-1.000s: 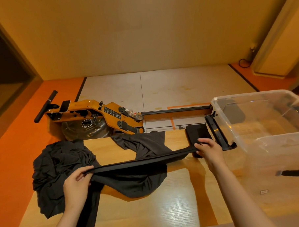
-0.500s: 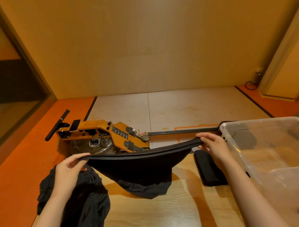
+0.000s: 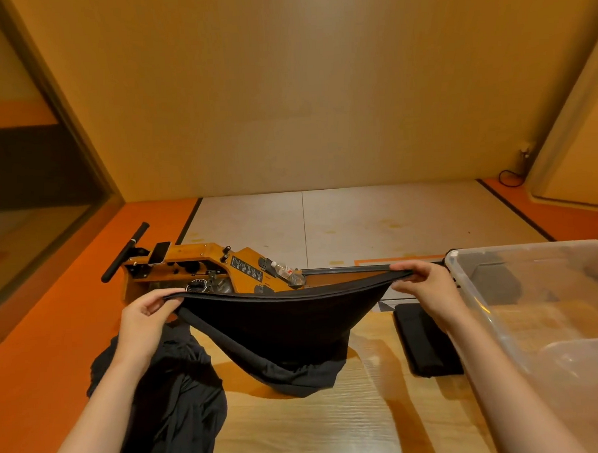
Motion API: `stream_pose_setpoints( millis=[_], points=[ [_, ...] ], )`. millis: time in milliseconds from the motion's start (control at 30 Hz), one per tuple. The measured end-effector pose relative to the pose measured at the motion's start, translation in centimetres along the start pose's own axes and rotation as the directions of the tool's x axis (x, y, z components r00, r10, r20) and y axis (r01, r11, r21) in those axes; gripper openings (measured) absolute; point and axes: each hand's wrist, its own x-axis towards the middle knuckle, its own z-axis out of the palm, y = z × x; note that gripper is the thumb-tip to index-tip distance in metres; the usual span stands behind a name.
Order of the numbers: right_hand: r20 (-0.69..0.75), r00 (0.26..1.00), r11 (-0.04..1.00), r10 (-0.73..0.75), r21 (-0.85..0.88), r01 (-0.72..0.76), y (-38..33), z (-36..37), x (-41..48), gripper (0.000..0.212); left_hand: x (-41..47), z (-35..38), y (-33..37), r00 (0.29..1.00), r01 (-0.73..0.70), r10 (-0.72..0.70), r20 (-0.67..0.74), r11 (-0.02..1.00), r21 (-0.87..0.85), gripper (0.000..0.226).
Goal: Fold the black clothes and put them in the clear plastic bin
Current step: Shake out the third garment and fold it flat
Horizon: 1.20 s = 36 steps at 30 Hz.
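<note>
Head view: we stretch the black cloth garment, left hand and right hand each pinching its band, beside the clear plastic bin. Folding is in hand, we judge; next, lay it flat and halve it.

Print on the rowing machine is illegible.

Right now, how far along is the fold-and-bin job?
Done: one black piece that looks folded lies on the table beside the clear bin; nothing plainly inside it. In hand: left hand and right hand pinch a black garment by its top edge, stretched, its bottom touching the table. Left: fold it, the crumpled black pile at left, then bin everything.
</note>
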Motion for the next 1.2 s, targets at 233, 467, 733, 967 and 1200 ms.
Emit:
stream_pose_setpoints(
  millis=[233,467,733,967,1200],
  points=[
    [-0.049,0.993,0.993,-0.111,-0.042,0.109,-0.9,-0.8,0.2,0.007,1.4,-2.2,0.2,0.993,0.098,-0.097,0.069,0.995,-0.013,0.015],
    [-0.064,0.973,0.971,-0.221,-0.102,0.214,-2.2,-1.9,0.6,0.008,1.4,-3.3,2.6,0.990,0.060,-0.059,0.130,0.998,-0.003,0.017],
    [-0.077,0.950,0.952,-0.303,0.024,0.305,-5.8,-2.6,0.3,0.010,3.0,-3.7,6.3,0.982,-0.162,0.155,0.111,0.985,0.064,0.022],
    [-0.128,0.917,0.921,-0.377,0.047,0.386,-9.1,-4.3,1.0,0.015,4.4,-4.1,10.0,0.981,-0.166,0.173,0.091,0.982,-0.086,0.019],
    [-0.185,0.847,0.860,-0.498,0.023,0.510,-13.6,-6.3,0.6,0.010,5.2,-4.8,13.5,0.968,-0.183,0.211,0.138,0.965,-0.187,0.018]
  ],
)
